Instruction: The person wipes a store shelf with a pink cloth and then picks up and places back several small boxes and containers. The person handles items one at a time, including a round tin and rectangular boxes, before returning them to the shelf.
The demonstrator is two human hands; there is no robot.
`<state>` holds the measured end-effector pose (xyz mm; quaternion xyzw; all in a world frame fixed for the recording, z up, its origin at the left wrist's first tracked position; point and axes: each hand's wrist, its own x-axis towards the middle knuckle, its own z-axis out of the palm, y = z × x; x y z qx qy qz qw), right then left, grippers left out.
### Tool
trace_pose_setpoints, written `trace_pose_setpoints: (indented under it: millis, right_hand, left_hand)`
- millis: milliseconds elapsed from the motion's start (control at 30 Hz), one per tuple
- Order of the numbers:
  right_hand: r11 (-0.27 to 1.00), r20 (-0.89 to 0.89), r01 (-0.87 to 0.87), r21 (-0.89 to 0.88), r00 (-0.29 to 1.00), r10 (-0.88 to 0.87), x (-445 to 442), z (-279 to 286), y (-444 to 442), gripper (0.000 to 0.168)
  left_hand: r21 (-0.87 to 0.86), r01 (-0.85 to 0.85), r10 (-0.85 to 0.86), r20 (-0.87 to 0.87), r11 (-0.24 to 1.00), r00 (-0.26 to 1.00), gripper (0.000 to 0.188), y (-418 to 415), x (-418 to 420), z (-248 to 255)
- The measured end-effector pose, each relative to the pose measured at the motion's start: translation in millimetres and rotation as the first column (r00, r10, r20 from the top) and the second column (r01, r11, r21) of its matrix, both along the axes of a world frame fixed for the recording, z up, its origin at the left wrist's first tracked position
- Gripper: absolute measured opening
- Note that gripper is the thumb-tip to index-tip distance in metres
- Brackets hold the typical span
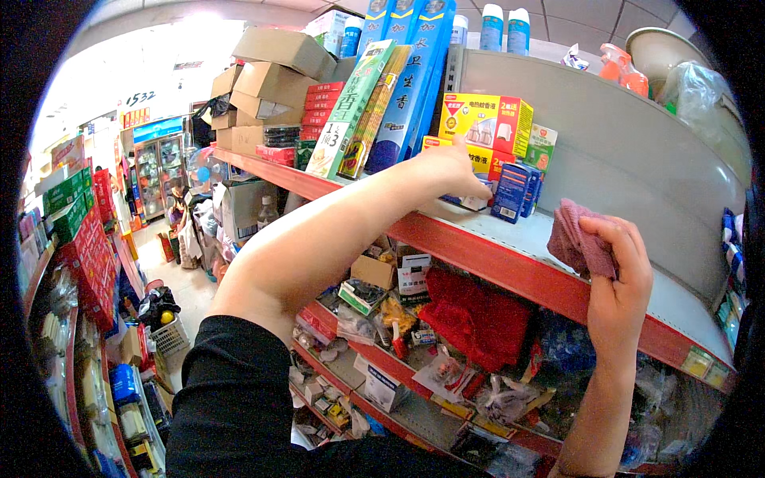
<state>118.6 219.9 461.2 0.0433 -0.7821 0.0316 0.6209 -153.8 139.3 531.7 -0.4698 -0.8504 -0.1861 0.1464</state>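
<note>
My left hand [457,173] reaches onto the top metal shelf [562,239], against the stacked yellow-and-red boxes of mosquito-repellent liquid [478,122]. Its fingers are partly hidden, and a low box lies under them; whether they grip it I cannot tell. Just right of the fingertips stand small dark blue boxes [511,192], with a green-and-white box [541,146] behind. My right hand [618,257] holds a folded mauve cloth [580,236] over the shelf's right part. Left of the yellow boxes lean long blue incense boxes [403,89] and a green-and-white incense pack [352,110].
Cardboard boxes [272,89] and red boxes [323,110] fill the shelf's left end. Spray cans [492,30] stand on top. Crowded lower shelves hold a red cloth or bag [472,316]. At far left, an aisle [194,293] holds a white basket [170,336]; a person sits farther back.
</note>
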Motion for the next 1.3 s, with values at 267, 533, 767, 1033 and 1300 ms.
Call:
trace_pose_setpoints:
  millis: [267, 533, 767, 1033, 1300]
  right_hand:
    - [1.0, -0.015, 0.008, 0.024, 1.0, -0.008, -1, 0, -2, 0.035]
    - [1.0, -0.007, -0.007, 0.018, 1.0, 0.008, 2, -2, 3, 0.02]
    - [0.995, -0.005, -0.079, 0.057, 0.997, 0.08, 1, -28, -31, 0.036]
    - [0.923, 0.354, -0.369, 0.104, 0.882, 0.313, -57, -122, -127, 0.021]
    - [0.851, 0.576, -0.521, 0.069, 0.717, 0.393, -13, -166, -130, 0.025]
  left_hand:
    - [0.442, 0.154, -0.124, -0.097, 0.883, 0.988, 0.098, -62, -5, -11]
    - [0.655, 0.395, -0.309, -0.249, 0.644, 0.918, 0.096, -173, 61, -125]
    - [0.584, 0.469, -0.36, -0.301, 0.662, 0.883, 0.091, -204, 95, -208]
    - [0.536, 0.396, -0.246, -0.33, 0.746, 0.911, 0.098, -215, 118, -247]
    - [0.66, 0.231, -0.099, -0.232, 0.715, 0.968, 0.092, -229, 112, -262]
